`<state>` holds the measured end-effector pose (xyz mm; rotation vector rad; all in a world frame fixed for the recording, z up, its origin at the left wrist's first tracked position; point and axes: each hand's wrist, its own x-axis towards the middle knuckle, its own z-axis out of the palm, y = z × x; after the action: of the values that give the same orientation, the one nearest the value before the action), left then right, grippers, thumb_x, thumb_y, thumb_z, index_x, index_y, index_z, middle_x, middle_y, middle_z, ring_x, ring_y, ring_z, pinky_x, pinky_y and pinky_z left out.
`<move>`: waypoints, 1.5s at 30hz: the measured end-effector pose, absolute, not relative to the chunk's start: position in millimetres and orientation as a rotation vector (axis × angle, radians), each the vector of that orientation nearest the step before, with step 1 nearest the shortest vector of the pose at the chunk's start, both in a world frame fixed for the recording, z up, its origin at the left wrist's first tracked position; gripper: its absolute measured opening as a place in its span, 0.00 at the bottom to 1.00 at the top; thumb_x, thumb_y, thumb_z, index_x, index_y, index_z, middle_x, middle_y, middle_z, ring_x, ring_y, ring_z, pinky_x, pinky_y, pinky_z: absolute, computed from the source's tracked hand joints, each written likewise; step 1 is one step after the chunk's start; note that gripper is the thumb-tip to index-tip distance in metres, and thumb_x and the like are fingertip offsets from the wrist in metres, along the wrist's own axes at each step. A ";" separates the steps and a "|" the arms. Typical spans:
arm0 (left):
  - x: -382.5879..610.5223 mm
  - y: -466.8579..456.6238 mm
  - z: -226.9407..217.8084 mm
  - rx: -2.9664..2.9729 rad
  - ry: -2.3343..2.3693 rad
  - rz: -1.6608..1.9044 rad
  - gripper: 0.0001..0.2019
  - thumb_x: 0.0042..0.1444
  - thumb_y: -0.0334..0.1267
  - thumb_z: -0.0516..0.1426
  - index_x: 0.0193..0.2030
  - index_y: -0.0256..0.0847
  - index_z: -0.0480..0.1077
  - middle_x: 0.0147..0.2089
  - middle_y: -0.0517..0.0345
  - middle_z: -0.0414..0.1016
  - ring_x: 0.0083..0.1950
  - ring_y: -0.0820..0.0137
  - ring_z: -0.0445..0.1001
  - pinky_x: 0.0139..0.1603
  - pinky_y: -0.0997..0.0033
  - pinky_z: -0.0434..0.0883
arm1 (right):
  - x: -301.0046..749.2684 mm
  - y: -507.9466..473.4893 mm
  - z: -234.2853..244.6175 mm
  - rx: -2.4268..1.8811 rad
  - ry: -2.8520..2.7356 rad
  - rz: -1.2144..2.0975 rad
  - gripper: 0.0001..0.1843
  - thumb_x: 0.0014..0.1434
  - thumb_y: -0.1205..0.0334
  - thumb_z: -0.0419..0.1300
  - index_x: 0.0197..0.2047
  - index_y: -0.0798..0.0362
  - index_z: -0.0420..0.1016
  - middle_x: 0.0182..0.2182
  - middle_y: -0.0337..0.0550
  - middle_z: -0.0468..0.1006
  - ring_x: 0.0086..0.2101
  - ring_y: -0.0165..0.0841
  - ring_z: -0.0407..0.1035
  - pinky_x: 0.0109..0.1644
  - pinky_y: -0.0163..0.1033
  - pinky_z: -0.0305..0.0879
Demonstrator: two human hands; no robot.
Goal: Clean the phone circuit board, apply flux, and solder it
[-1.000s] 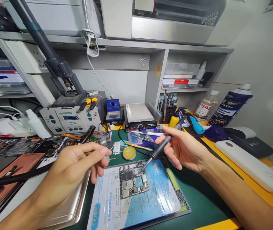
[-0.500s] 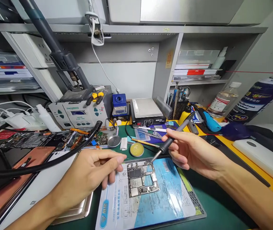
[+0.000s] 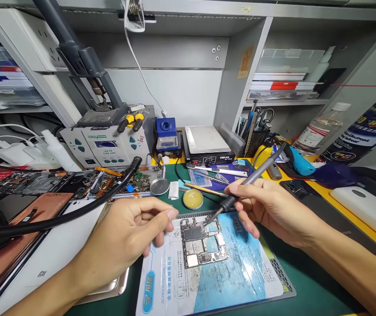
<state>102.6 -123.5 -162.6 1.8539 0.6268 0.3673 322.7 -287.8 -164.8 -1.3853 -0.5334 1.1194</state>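
My right hand grips a soldering iron like a pen. The iron slants down to the left, its tip at the upper part of a phone circuit board, beside a dark square chip. Whether the tip touches the board I cannot tell. My left hand is just left of the board, thumb and forefinger pinched together; what they hold, if anything, is too small to see. The board lies flat on a blue and white printed package. Behind it sits an open tin of yellow paste, probably flux.
A black hose crosses the left side above phone parts and a white phone back. Behind are a rework station and a hot plate. A dark phone and a spray can are at the right.
The soldering iron's tip has shifted from the board's top edge towards the dark chip. The view has tilted down a little. My left hand keeps its pinch beside the board.
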 end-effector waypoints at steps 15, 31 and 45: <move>100.2 -124.4 -161.1 1.878 0.692 0.260 0.18 0.60 0.56 0.63 0.34 0.43 0.82 0.25 0.59 0.78 0.20 0.77 0.68 0.19 0.82 0.68 | 318.8 -289.3 -165.5 -1.409 -0.655 1.092 0.20 0.60 0.51 0.69 0.25 0.56 0.75 0.18 0.45 0.79 0.16 0.31 0.72 0.20 0.33 0.70; 104.2 -125.8 -162.9 1.929 0.653 0.320 0.15 0.60 0.53 0.63 0.34 0.43 0.82 0.29 0.58 0.80 0.24 0.74 0.74 0.19 0.83 0.68 | 311.7 -286.7 -167.5 -1.401 -0.596 1.007 0.16 0.60 0.57 0.71 0.31 0.52 0.69 0.21 0.39 0.80 0.15 0.32 0.73 0.16 0.33 0.72; 104.3 -127.4 -164.4 1.942 0.626 0.334 0.13 0.63 0.50 0.62 0.34 0.45 0.81 0.29 0.60 0.80 0.26 0.74 0.76 0.19 0.83 0.68 | 312.0 -285.3 -168.1 -1.432 -0.600 1.009 0.17 0.60 0.55 0.71 0.30 0.53 0.69 0.21 0.40 0.79 0.15 0.32 0.73 0.16 0.33 0.71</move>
<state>104.3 -127.4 -164.4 1.9421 0.6265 0.3338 312.0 -285.3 -168.1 -1.4322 -0.6004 1.0086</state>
